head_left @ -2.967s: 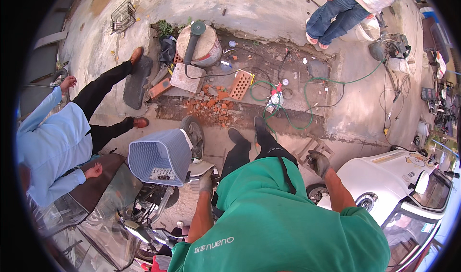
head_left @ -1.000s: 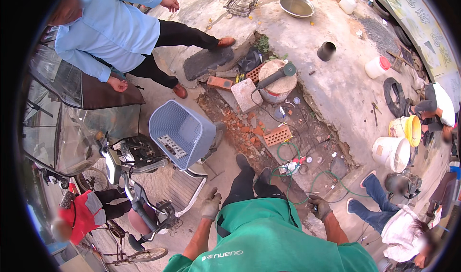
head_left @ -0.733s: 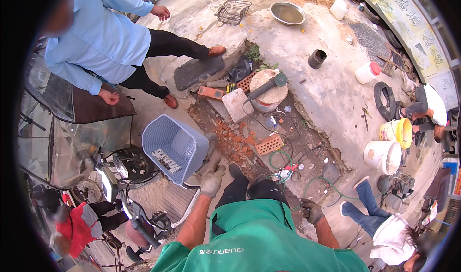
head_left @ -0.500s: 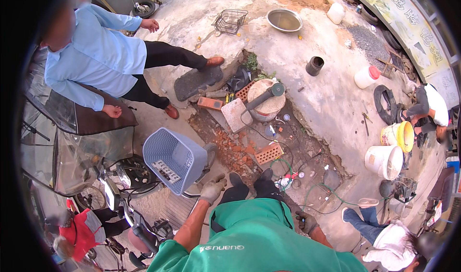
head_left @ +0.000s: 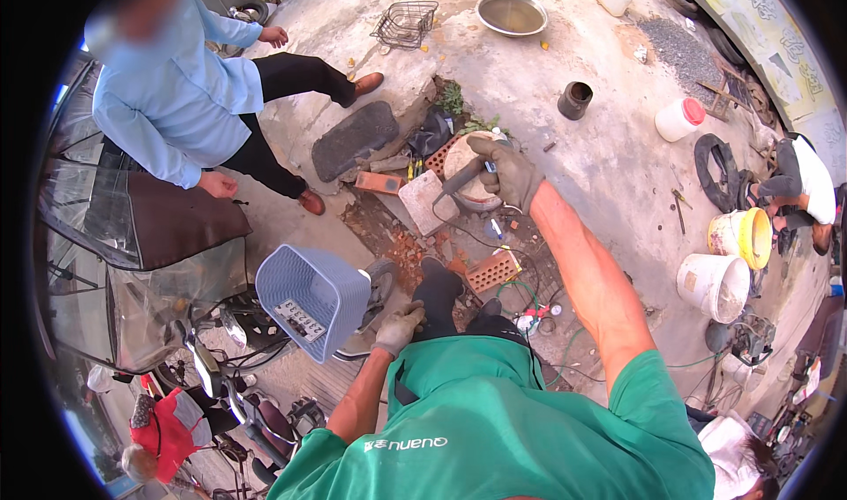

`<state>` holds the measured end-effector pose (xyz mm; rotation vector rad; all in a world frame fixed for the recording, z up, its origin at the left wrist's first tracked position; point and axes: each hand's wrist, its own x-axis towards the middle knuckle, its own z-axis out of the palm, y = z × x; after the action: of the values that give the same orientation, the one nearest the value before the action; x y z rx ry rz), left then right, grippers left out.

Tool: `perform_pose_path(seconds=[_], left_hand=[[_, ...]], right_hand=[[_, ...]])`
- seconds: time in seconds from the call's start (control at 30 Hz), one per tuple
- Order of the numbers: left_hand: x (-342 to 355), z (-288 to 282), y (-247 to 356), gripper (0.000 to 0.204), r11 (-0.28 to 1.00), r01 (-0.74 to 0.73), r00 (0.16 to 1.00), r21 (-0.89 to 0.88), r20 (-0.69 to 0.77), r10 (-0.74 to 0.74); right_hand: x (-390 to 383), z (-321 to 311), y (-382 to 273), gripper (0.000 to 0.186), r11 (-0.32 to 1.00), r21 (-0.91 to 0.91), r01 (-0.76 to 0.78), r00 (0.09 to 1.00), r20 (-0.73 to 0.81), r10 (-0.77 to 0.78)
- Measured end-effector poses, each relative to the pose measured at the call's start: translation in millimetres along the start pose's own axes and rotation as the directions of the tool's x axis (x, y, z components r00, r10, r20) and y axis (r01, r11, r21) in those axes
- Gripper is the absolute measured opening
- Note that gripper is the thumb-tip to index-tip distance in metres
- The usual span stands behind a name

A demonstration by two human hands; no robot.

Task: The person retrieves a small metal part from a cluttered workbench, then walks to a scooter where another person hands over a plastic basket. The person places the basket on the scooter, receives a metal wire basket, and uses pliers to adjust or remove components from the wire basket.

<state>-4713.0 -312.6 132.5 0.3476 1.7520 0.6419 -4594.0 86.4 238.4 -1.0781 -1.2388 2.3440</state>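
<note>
My right hand (head_left: 512,172), in a grey glove, is raised over an angle grinder (head_left: 456,181) lying on a round drum (head_left: 476,200), partly covering both; its fingers grip a small blue object (head_left: 490,166) that I cannot make out. My gloved left hand (head_left: 399,326) is low by my left thigh, fingers apart and slightly bent, with nothing visible in it. Left of that hand is a blue-grey scooter basket (head_left: 313,302). Beside the drum lie a square stone block (head_left: 427,202), a solid brick (head_left: 378,183) and bottles or small items. A perforated brick (head_left: 492,270) lies further down among cables.
A person in light blue (head_left: 168,94) stands at left; others are at lower left (head_left: 166,434), right (head_left: 810,187) and lower right (head_left: 732,460). A tricycle (head_left: 150,244), scooter and bicycle crowd the left. Buckets (head_left: 706,288), tyre, hose and compressor are at right; rubble and a broken concrete edge lie ahead.
My right arm has swung up and forward from beside my leg to over the grinder. My left hand has moved slightly up and inward. The person in blue has shifted a foot; the view has turned.
</note>
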Motion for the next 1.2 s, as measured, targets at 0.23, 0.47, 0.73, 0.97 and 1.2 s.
perform_pose_path(seconds=[0.23,0.47,0.73,0.97,1.2], left_hand=[[40.0,-51.6,36.1,0.046,0.958,-0.015,0.996,-0.287,-0.086,-0.010],[79.7,-104.0,59.4,0.043,0.931,0.091,0.988,-0.354,-0.087,-0.130],[145.4,-143.6,118.5,0.048,0.945,-0.048,0.993,-0.324,-0.118,0.010],[222.7,-168.9,216.6,0.048,0.892,-0.208,0.965,-0.400,-0.231,0.121],[281.7,-203.0,299.2,0.055,0.588,-0.520,0.812,-0.619,-0.572,0.116]], right_hand=[[97.4,100.1,-61.6,0.034,0.994,-0.110,0.012,0.992,0.124,0.001],[98.6,85.3,85.2,0.042,0.894,-0.232,-0.384,0.903,0.106,0.415],[125.6,37.4,48.3,0.039,0.935,-0.332,-0.126,0.987,0.050,0.151],[161.2,-29.3,-43.2,0.039,0.945,0.147,-0.291,0.942,-0.130,0.310],[285.2,-45.6,-154.7,0.047,0.936,-0.348,-0.058,0.998,0.009,0.065]])
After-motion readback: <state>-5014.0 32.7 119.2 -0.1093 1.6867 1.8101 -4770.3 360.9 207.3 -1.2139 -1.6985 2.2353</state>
